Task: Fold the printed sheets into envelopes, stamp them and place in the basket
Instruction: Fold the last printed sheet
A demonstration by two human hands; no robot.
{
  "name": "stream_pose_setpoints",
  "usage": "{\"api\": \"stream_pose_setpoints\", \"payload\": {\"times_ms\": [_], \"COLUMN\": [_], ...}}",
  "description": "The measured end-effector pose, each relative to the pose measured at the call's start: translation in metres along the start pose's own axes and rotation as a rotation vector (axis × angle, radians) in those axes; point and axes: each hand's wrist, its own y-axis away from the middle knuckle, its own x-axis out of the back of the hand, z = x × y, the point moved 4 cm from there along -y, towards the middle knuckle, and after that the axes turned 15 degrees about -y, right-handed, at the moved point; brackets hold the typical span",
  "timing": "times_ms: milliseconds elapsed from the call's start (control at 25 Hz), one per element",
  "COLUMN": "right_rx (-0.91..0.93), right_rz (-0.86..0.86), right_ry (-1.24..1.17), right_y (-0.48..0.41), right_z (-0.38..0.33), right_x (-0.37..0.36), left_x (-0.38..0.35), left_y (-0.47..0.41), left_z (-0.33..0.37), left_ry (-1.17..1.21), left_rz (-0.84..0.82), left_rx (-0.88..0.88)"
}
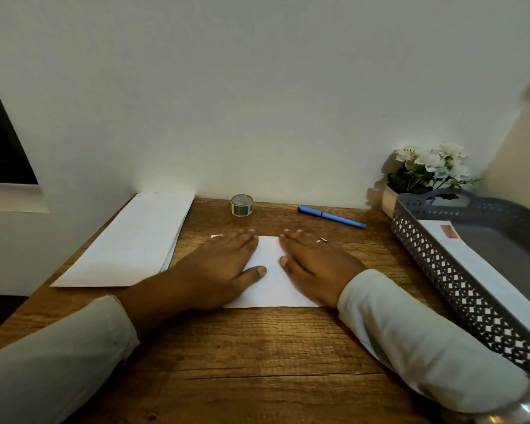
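Two hands flat on one white sheet (270,281), mid-table (257,362).
Left hand (221,270) and right hand (315,267) spread, fingers straight, pressing it. One paper stack (129,240) at left; one tape roll (241,205) and one blue pen (331,217) behind; one grey basket (441,270) at right, one envelope (471,261) inside.

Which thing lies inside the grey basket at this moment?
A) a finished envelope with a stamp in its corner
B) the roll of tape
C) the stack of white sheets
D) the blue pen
A: an envelope with a reddish stamp at its far corner lies in the grey basket, while the blue pen, the tape roll and the stack of sheets lie on the table.
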Motion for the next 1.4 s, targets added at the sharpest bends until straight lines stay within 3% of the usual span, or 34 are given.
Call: {"api": "stream_pose_setpoints", "payload": {"times_ms": [360, 720, 1080, 1160, 1400], "right_rx": [-0.244, -0.081, -0.112, -0.091, 0.021], "right_rz": [0.136, 0.170, 0.132, 0.160, 0.342], "right_ry": [0.128, -0.071, -0.292, -0.343, -0.520], "right_y": [0.001, 0.004, 0.002, 0.002, 0.007], "right_z": [0.023, 0.028, 0.024, 0.026, 0.026], "right_x": [0.023, 0.028, 0.026, 0.023, 0.030], "left_x": [0.016, 0.017, 0.019, 0.020, 0.030], "left_y": [0.001, -0.002, 0.004, 0.006, 0.013], "left_z": [-0.038, -0.056, -0.050, -0.049, -0.048], "left_ry": [-0.087, 0.251, 0.439, 0.505, 0.701], "left_rz": [0.003, 0.053, 0.003, 0.060, 0.456], "left_rx": [0.124, 0.104, 0.105, 0.135, 0.193]}}
